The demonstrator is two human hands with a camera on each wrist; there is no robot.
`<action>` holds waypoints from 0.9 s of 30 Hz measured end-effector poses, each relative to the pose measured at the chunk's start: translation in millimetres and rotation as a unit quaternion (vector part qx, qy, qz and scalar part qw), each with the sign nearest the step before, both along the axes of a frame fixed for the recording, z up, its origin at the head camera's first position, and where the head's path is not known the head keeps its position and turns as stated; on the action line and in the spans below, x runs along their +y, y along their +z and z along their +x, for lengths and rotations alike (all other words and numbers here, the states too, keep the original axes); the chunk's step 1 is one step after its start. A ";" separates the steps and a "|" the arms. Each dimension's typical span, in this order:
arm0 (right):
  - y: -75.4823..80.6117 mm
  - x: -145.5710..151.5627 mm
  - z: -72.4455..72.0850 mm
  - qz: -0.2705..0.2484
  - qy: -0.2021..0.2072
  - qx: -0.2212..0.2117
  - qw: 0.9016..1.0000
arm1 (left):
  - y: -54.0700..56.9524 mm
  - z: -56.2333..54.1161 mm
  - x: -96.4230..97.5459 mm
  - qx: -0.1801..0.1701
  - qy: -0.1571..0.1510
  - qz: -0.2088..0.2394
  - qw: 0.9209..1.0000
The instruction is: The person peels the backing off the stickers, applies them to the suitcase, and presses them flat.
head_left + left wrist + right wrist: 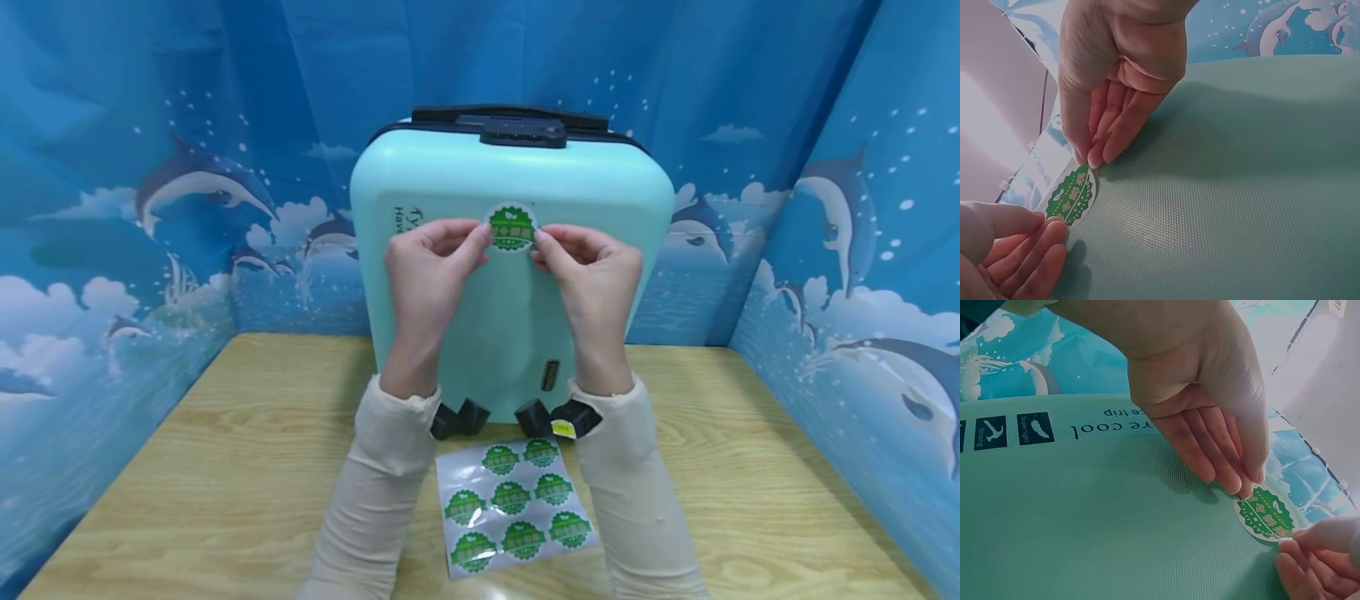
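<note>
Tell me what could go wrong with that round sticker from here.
The round green sticker is pinched at opposite edges by the left hand and the right hand; if one side goes down first, it might crease or sit crooked. Those pinched edges could cling to the skin and lift on release. The mint-green suitcase has a finely textured front, which may weaken the bond.

Over my feed I see a green, white-rimmed sticker (512, 225), a mint suitcase (491, 333) with black handle (450, 115), a white sheet (457, 469) of green badges (511, 497), cream sleeves (375, 500), a yellowish wood-grained worktop (247, 467) and blue dolphin-and-cloud-patterned walls (337, 67).
</note>
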State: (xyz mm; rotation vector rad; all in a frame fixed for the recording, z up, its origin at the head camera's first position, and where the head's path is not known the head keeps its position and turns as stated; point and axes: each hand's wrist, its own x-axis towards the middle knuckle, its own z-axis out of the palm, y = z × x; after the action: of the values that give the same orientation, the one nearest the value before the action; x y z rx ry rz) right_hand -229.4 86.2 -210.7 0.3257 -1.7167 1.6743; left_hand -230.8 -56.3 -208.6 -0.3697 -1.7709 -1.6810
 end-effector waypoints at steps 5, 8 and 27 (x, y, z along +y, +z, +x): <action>0.7 0.7 0.9 0.005 0.001 -0.002 1.000 | 1.0 0.4 2.5 0.000 -0.017 0.001 1.000; 1.0 1.2 1.4 0.012 -0.003 0.000 1.000 | 1.5 0.9 4.2 -0.003 -0.021 -0.001 1.000; 2.0 -0.5 0.5 0.023 -0.019 0.014 0.999 | 5.8 -1.1 13.1 -0.013 -0.051 -0.020 0.998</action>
State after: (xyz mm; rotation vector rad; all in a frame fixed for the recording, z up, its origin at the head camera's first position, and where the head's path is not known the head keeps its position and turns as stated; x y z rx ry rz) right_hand -228.9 85.7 -208.8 0.3335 -1.7313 1.5977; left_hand -231.9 -43.2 -202.9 -0.4655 -1.8349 -1.7302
